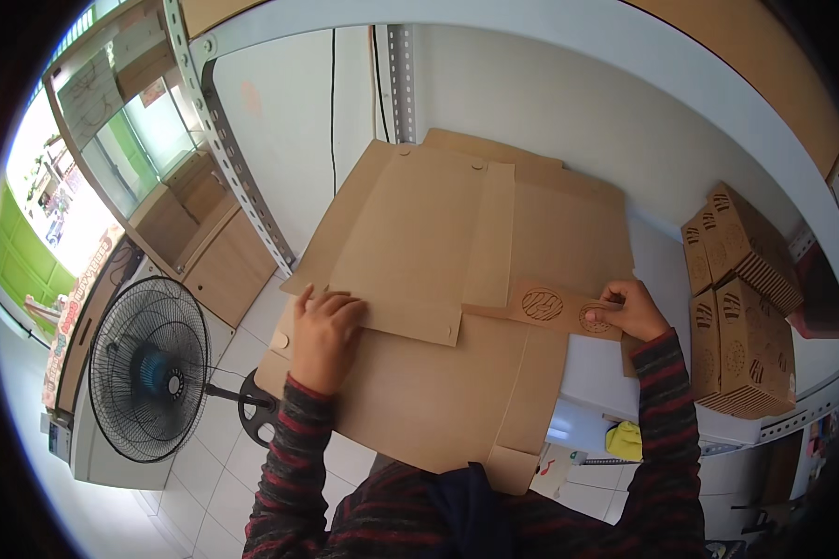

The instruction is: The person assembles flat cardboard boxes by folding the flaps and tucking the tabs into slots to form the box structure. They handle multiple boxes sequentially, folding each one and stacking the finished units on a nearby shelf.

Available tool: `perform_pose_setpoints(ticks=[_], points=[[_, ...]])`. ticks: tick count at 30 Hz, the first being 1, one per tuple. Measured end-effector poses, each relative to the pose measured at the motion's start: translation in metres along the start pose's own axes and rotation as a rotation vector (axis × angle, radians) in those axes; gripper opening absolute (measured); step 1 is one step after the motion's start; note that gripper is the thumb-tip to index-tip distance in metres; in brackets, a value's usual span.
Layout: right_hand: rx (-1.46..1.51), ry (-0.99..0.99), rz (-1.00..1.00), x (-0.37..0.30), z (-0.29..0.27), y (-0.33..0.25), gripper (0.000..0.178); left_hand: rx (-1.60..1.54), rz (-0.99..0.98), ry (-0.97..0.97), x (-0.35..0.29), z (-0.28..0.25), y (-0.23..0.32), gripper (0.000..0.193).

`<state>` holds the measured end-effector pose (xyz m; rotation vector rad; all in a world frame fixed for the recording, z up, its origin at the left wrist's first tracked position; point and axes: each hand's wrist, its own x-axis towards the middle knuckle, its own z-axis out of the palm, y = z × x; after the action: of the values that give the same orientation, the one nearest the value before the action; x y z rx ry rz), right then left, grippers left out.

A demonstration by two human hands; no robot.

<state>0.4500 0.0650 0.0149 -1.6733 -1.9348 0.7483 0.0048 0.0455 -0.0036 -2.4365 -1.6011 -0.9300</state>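
A large flat cardboard box blank (401, 242), brown with crease lines and small round tabs, lies spread over other flat cardboard. Along its near left edge rests my left hand (324, 337), fingers apart on the cardboard. My right hand (636, 312) pinches the right end of a printed cardboard strip (543, 304) between thumb and fingers. Dark oval and round patterns mark this strip; its left end meets the blank, and whether the two are one piece I cannot tell. Closer to my body extends another flat cardboard sheet (429, 391), partly under the blank.
Printed brown boxes (741, 326) are stacked at the right on a white surface. A black fan (149, 370) stands at the left beside a metal shelf post (242, 168). A yellow cloth (624, 440) lies below my right forearm. A shelf beam (494, 23) arches overhead.
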Motion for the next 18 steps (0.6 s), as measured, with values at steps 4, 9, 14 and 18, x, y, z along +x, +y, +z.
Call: perform_pose_setpoints(ticks=[4, 9, 14, 18], points=[[0.168, -0.027, -0.034, -0.006, -0.011, 0.008, 0.024, -0.156, 0.116, -0.065, 0.002, 0.015, 0.027, 0.033], [0.132, -0.035, -0.227, -0.056, -0.003, -0.03, 0.027, -0.232, 0.116, -0.09, -0.004, 0.019, 0.025, 0.034], [-0.132, 0.182, -0.254, -0.111, 0.035, -0.049, 0.046, -0.305, 0.102, -0.058, -0.005, 0.021, 0.024, 0.03], [-0.04, 0.466, -0.132, -0.143, 0.025, -0.041, 0.059, -0.43, 0.052, -0.009, -0.008, 0.018, 0.016, 0.027]])
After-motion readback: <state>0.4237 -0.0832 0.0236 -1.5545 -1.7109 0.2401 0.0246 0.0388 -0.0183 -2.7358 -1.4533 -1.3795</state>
